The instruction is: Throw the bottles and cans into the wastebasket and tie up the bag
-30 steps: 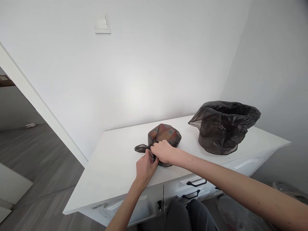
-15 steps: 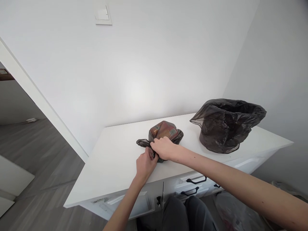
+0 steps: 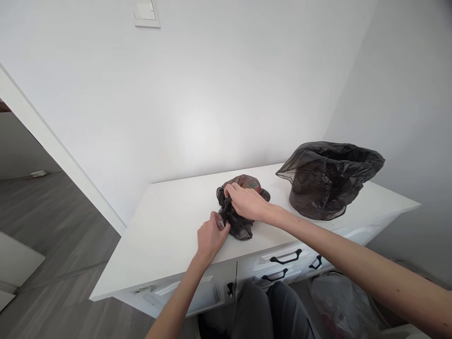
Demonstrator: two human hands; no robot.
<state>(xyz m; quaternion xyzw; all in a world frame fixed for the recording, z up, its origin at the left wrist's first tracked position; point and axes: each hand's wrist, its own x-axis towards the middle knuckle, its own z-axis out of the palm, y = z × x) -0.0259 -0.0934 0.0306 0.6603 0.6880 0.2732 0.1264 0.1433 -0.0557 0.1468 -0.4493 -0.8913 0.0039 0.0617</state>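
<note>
A small dark plastic bag (image 3: 240, 225) with reddish contents showing through lies on the white countertop (image 3: 169, 235). My right hand (image 3: 247, 202) lies over the top of the bag, fingers curled and gripping its gathered plastic at the left side. My left hand (image 3: 211, 235) is closed at the bag's lower left edge, pinching the plastic there. The bag's twisted tail is bunched up under my fingers and mostly hidden.
A bin lined with a dark plastic bag (image 3: 326, 181) stands at the right end of the countertop. Drawers with black handles (image 3: 286, 259) are below. A light switch (image 3: 145, 13) is on the wall. Another plastic bag (image 3: 339, 306) lies on the floor at right.
The bag's tail, which stuck out to the left, is now folded in against the bag. My right hand moved up onto the bag's top; my left hand stays at its lower left.
</note>
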